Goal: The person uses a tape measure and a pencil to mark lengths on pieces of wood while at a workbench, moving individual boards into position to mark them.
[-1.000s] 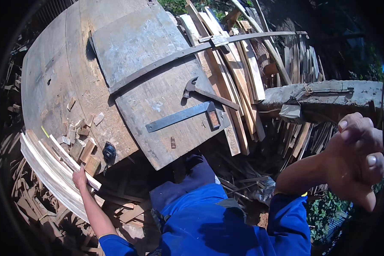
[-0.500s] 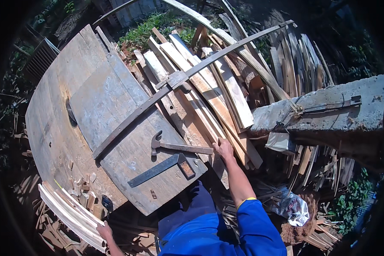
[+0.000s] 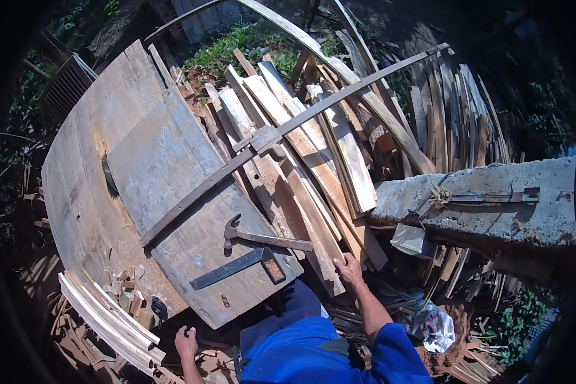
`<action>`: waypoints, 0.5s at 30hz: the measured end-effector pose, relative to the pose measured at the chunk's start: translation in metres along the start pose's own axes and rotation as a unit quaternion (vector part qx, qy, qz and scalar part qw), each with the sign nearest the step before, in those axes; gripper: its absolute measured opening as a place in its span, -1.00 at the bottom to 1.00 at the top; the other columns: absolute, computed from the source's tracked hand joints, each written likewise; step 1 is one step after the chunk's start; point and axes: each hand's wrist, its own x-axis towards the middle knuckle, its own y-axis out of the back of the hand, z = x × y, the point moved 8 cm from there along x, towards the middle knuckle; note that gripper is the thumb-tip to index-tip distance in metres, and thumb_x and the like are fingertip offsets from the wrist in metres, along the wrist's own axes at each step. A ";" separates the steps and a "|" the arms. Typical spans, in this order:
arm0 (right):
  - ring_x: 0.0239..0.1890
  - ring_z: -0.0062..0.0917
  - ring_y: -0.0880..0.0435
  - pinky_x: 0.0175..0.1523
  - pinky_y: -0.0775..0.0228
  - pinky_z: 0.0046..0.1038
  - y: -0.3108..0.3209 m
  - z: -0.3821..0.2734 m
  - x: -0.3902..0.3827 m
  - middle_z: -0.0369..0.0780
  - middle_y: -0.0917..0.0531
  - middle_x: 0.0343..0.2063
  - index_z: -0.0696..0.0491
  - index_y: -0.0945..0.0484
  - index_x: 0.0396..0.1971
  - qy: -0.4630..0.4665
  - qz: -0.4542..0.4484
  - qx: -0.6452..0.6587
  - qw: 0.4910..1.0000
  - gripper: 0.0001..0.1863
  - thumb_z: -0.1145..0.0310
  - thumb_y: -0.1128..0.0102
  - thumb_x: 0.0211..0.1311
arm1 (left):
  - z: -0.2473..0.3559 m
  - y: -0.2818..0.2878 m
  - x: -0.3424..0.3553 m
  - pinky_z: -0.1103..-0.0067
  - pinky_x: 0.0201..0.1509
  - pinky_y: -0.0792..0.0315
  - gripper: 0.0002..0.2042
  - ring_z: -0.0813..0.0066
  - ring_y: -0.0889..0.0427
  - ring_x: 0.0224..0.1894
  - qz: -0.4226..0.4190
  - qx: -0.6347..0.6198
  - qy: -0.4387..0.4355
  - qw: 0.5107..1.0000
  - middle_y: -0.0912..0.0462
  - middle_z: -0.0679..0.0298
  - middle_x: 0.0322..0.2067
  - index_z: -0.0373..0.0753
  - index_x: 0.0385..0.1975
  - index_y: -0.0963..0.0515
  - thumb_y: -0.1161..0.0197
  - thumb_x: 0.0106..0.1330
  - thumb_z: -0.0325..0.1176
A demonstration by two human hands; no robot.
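Note:
My right hand [image 3: 350, 271] grips the edge of a long wooden plank [image 3: 320, 246] near its close end, just right of the table. Nothing shows in my left hand [image 3: 185, 344], whose fingers are loosely bent and apart. It hovers below the table's near corner, beside a bundle of pale wooden strips [image 3: 109, 322]. On the grey board of the worktable [image 3: 166, 256] lie a claw hammer [image 3: 265, 240] and a try square [image 3: 227, 270]. The hammer's handle end reaches close to the held plank. A long wooden bar with a sliding block [image 3: 201, 195] lies across the board.
More planks [image 3: 349, 150] are stacked beyond the table's right side. A saw blade [image 3: 109, 176] pokes up through the tabletop. Offcuts [image 3: 125, 291] litter its near left corner. A rough concrete beam [image 3: 480, 198] juts in from the right, and a shiny plastic bag [image 3: 436, 326] lies below it.
My left hand has let go of the pale strips and moved right. My right hand has moved nearer and slightly right, and the plank beside it has shifted toward me.

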 end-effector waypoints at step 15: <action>-0.30 -0.07 -0.74 -0.15 -0.59 -0.17 0.025 -0.219 -0.161 -0.03 -0.70 -0.37 0.09 -0.56 -0.08 0.363 0.002 -0.111 0.925 -0.41 0.26 -0.56 -0.19 | 0.333 0.042 -0.052 0.24 0.01 -0.54 -0.57 -0.07 -0.63 -0.15 0.074 -0.147 -0.552 0.818 -0.67 -0.03 -0.16 -0.35 0.05 -0.59 -0.37 0.33 -0.15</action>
